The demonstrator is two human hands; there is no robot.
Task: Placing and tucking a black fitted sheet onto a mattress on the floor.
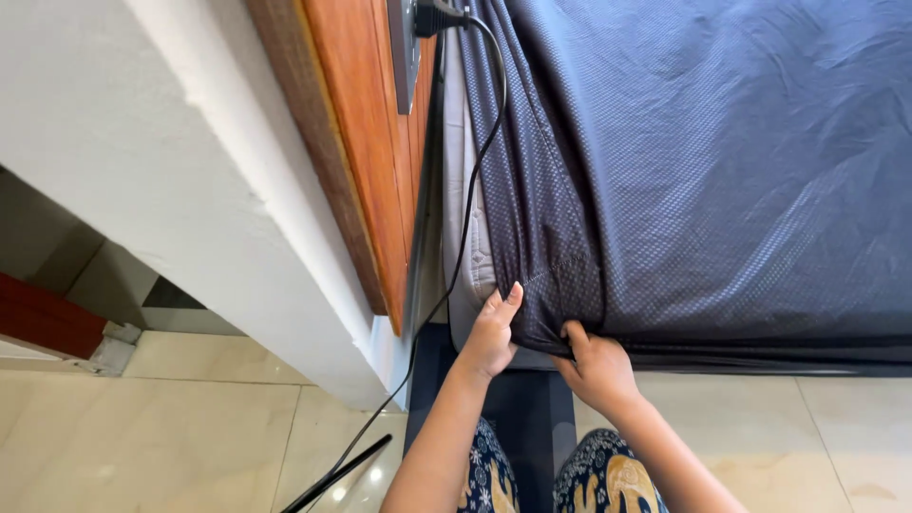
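At the far left, a dark red piece of furniture (43,318) is seen low against the wall, above a floor (142,442) laid with pale, glossy beige tiles. A white plastered wall (180,161) runs diagonally across the left half of the view. Against it, an orange-brown wooden headboard (366,142) is fixed, and a grey socket plate (404,52) is mounted on the wood with a black plug (439,16) pushed into it. From the plug a black cable (467,204) is led down through the gap beside the bed and out across the tiles. A strip of light grey mattress (465,237) is left bare along the gap.

The left hand (490,334) is laid flat against the mattress corner, fingers straight, with the fingertips touching the edge of the dark sheet (722,171); its grip is open and nothing is enclosed by it. Just to the right, the right hand (597,369) is closed on the gathered corner of the sheet, which is pinched into a tight bunch of folds at the mattress corner. The sheet, dark grey-blue with a fine dotted pattern, is spread over the bed to the right, lightly creased. Patterned blue and yellow trousers (598,480) are seen at the bottom edge, above a dark mat (532,418).
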